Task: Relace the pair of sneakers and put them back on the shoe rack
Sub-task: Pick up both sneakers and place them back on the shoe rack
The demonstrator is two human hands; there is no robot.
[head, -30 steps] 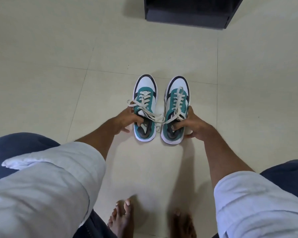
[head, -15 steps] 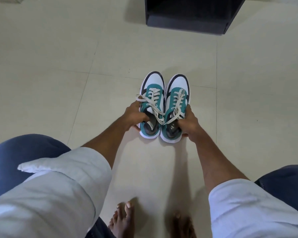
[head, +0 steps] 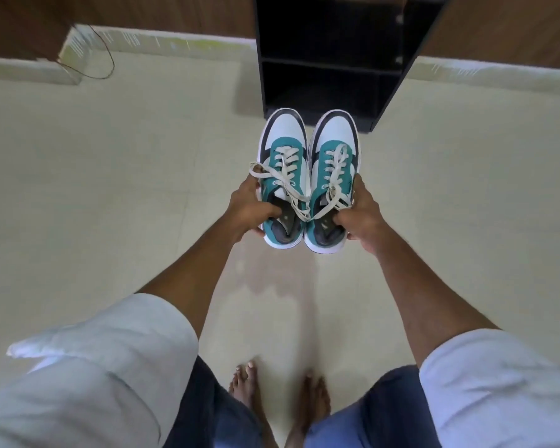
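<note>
2 shelf compartments show in the dark shoe rack [head: 333, 64] at the top of the view, stacked 1 above the other; nothing can be made out inside either, as both interiors are in shadow. The rack stands on the pale tiled floor [head: 110, 195] against a brown wall. 2 sneakers are held side by side, touching along their inner edges, in front of the rack's lower opening. The left sneaker [head: 283, 176] and the right sneaker [head: 333, 179] each have a white toe, teal midsection and dark trim; their long axes run parallel, toes toward the rack, heels toward the person, soles down. The left hand [head: 248, 208] grips the left sneaker at its collar, thumb inside the opening, fingers wrapped round the outer side. The right hand [head: 359, 215] grips the right sneaker likewise. Cream laces [head: 293, 189] are threaded through the eyelets, their loose ends crossing between the 2 openings. 2 bare feet [head: 249, 389] stand on the floor below
</note>
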